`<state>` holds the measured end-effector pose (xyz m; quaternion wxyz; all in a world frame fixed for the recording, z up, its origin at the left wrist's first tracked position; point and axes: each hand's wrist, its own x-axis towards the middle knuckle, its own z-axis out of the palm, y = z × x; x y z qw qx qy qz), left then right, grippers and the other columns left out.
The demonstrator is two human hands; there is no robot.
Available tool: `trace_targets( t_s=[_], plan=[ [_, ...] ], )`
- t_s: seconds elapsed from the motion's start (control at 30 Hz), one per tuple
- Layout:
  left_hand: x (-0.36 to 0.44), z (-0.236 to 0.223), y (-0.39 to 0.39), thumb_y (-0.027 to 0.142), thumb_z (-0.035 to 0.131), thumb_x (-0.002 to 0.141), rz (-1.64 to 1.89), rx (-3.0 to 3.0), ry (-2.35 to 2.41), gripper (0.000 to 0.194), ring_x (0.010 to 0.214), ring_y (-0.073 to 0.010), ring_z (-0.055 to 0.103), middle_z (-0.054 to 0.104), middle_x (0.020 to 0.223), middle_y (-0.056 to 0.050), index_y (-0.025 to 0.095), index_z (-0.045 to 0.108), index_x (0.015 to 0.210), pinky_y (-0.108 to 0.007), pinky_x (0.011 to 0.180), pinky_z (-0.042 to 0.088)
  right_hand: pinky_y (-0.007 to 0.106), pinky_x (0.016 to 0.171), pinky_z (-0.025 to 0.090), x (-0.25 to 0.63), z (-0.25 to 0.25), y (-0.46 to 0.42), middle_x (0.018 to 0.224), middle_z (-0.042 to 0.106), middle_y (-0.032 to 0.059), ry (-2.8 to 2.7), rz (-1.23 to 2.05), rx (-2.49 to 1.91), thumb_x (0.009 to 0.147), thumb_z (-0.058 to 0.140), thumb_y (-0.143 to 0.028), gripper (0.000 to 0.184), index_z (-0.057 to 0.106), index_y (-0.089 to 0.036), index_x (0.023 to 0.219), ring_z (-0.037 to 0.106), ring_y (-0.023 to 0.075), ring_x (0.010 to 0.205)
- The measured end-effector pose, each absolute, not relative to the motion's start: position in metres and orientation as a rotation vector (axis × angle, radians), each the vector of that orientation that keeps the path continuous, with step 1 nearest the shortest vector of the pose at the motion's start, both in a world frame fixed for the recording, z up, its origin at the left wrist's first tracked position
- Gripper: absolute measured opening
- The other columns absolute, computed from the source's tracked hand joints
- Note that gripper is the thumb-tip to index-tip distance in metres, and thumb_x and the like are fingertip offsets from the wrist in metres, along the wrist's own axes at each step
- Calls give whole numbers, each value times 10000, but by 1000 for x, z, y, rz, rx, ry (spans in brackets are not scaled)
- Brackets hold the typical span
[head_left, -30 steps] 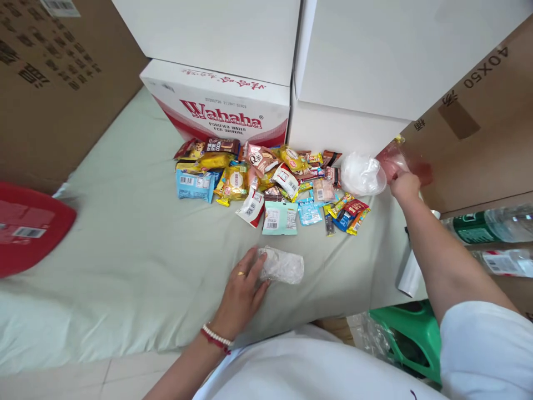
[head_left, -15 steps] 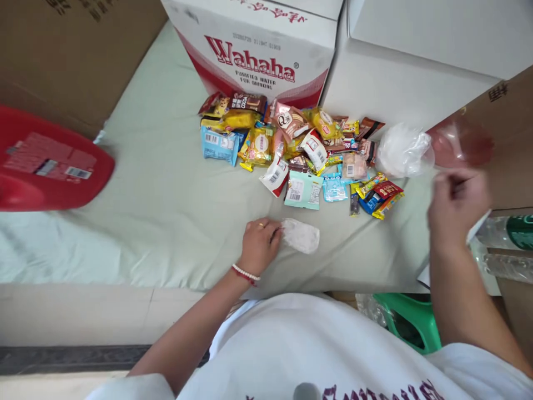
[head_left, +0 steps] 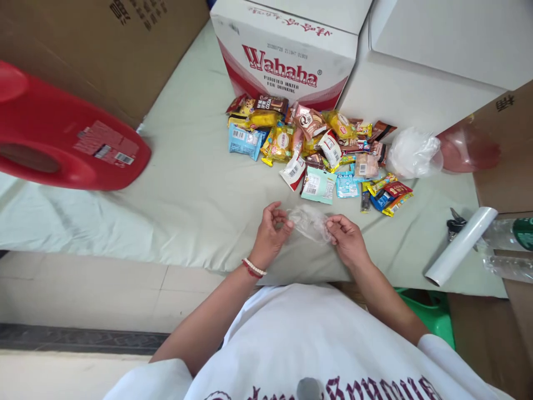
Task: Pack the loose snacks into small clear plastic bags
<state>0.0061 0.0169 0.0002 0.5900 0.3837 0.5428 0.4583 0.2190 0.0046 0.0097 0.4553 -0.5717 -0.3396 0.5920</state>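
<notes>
A thin, clear plastic bag [head_left: 308, 223] is stretched between my two hands, just in front of a heap of wrapped snacks [head_left: 308, 125]. My left hand [head_left: 272, 226] pinches the bag's left end between thumb and forefinger, the other fingers curled. At the opposite end, my right hand [head_left: 345, 233] grips the bag with closed fingers. Nearest beyond the bag lies a pale green snack packet [head_left: 318, 185] with a barcode. A crumpled bundle of white plastic [head_left: 413, 153] sits at the heap's right end.
A red jug [head_left: 83, 133] lies at the left. Behind the snacks stand a Wahaha box [head_left: 291, 58] and a white box [head_left: 400, 83]. At the right are a clear-walled container [head_left: 468, 150], a white roll [head_left: 461, 246], scissors [head_left: 457, 223] and plastic bottles [head_left: 506, 233].
My right hand has come in from the far right and taken hold of the bag's right end. The bag, bunched flat before, is now drawn out between both hands. The view has shifted.
</notes>
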Motion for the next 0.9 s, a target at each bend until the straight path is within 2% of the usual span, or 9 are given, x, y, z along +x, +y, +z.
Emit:
trace_targets(
  t_s=[0.07,0.1,0.2,0.27,0.37,0.47,0.6,0.77,0.9],
  plan=[
    [11,0,16,479,873,660,1033,953,1262,908,1068,-206,604,557,1265,-114,221,441,1416,-296,781,537,172,440,291,216,17,5,610,503,-76,-703,1571,-1323,706,891,-460,344,691,-215,840,341,42,475],
    [13,0,16,441,873,654,992,987,1255,854,1070,-209,606,573,1253,-113,213,484,1378,-302,794,536,162,437,301,214,20,5,615,493,-82,-656,1612,-1282,686,907,-449,363,680,-216,846,341,36,472],
    [16,-1,14,355,730,782,850,1089,1265,316,843,-162,605,645,952,-47,177,654,1033,-299,752,506,146,439,350,210,25,8,648,501,-82,-539,1587,-1220,665,924,-425,390,645,-231,856,378,37,488],
    [12,0,8,292,641,831,789,1210,1338,116,737,-148,566,612,800,-15,180,663,846,-303,728,482,145,450,373,210,25,10,706,538,-73,-479,1455,-1216,669,921,-408,387,627,-241,856,409,44,523],
    [5,9,-5,307,644,852,781,1441,1428,131,799,-176,577,622,888,-42,195,704,884,-333,766,489,158,467,373,212,27,11,792,586,-55,-499,1234,-1259,678,916,-394,356,653,-248,868,416,51,563],
    [10,24,-9,450,651,896,908,1538,1371,334,1029,-236,605,635,1127,-106,202,682,1118,-393,899,505,191,518,400,210,33,7,779,593,-36,-703,1110,-1328,755,867,-422,271,706,-249,888,438,74,598],
    [40,35,14,567,662,888,1019,1264,1211,535,1239,-279,575,612,1305,-154,187,573,1255,-421,1011,480,243,565,429,199,51,1,745,588,-21,-898,1203,-1307,809,819,-433,218,718,-258,892,464,111,617],
    [62,24,40,450,843,726,962,786,968,485,977,-190,650,684,1018,-64,179,601,1047,-336,895,509,239,588,472,211,72,6,804,563,-9,-739,1401,-1118,779,833,-395,226,668,-259,854,492,120,675],
    [56,18,35,415,809,740,983,783,1005,311,769,-127,596,655,800,0,169,659,858,-281,792,485,259,662,537,235,73,9,886,571,1,-566,1490,-1022,787,800,-327,199,622,-257,845,556,133,766]
  ],
)
